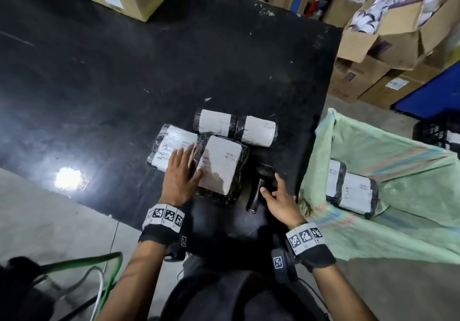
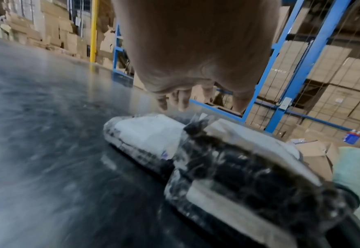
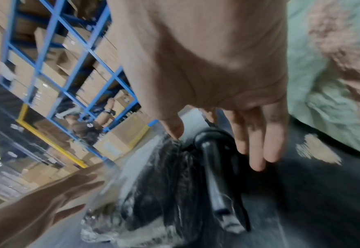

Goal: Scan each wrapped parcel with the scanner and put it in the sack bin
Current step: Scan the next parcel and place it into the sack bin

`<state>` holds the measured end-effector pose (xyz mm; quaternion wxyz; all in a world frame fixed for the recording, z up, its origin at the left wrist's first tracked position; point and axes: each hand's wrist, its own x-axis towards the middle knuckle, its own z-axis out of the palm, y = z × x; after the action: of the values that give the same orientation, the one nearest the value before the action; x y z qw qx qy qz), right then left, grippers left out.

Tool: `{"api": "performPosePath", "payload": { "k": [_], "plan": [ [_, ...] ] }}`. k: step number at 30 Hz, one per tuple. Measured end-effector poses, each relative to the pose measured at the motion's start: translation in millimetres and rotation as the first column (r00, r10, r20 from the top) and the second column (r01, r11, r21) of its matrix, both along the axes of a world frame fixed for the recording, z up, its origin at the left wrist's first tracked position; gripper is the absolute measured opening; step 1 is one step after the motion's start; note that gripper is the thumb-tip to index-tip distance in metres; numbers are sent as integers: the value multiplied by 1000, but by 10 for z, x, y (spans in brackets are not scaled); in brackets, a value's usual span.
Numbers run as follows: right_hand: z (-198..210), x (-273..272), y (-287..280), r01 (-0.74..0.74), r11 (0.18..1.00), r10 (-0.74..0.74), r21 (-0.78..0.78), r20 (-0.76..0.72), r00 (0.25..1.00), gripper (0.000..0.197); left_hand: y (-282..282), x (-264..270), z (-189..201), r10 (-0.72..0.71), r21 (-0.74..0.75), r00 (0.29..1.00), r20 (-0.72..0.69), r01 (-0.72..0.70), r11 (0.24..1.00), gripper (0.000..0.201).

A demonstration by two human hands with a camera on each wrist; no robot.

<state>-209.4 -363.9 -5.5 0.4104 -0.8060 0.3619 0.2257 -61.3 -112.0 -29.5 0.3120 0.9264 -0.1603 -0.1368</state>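
Nearest parcel [image 1: 220,169]: we see a flat packet in dark crinkled film with a white label on top, lying at the near edge of the black table [image 1: 124,71], its left side overlapping a second packet [image 1: 169,150].
Handling: we judge it light and soft-sided; the film looks slick, so we would take it by its long edges, thumb under and fingers over, and leave the label bare for the scanner.
Left hand [image 1: 180,175]: fingers straight and spread, lying flat across the seam between the two packets; it grips nothing.
Scanner [image 1: 258,188]: a black handled unit lying on the table just right of the parcel, handle toward us.
Right hand [image 1: 280,201]: fingers loosely extended over the handle, not closed round it; we cannot tell whether they touch.
Rolled parcels [image 1: 236,127]: two lie end to end on the far side.
Sack bin [image 1: 403,146]: a green woven sack to the right of the table, open, with one labelled parcel [image 1: 352,190] inside.
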Motion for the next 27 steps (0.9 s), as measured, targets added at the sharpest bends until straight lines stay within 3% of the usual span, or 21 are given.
{"api": "performPosePath", "payload": {
  "k": [5, 11, 20, 25, 27],
  "plan": [
    [-347, 20, 187, 125, 992, -123, -20, 97, 988, 80, 190, 28, -275, -55, -155, 998, -33, 49, 987, 82],
    [-536, 121, 339, 266, 961, -276, 72, 246, 929, 85, 213, 47, -525, -100, -184, 993, -69, 86, 979, 94],
    [-754, 252, 268, 372, 916, -399, 149, 254, 881, 83, 145, 31, -529, -126, -301, 976, -175, 69, 951, 95],
    [-847, 282, 345, 466, 786, -595, 407, 291, 749, 81, 99, 13, -483, -154, -383, 950, -272, 39, 923, 92],
    [-883, 280, 347, 472, 757, -623, 451, 280, 731, 82, 91, 0, -495, -154, -408, 946, -287, 25, 913, 90]
  ]
}}
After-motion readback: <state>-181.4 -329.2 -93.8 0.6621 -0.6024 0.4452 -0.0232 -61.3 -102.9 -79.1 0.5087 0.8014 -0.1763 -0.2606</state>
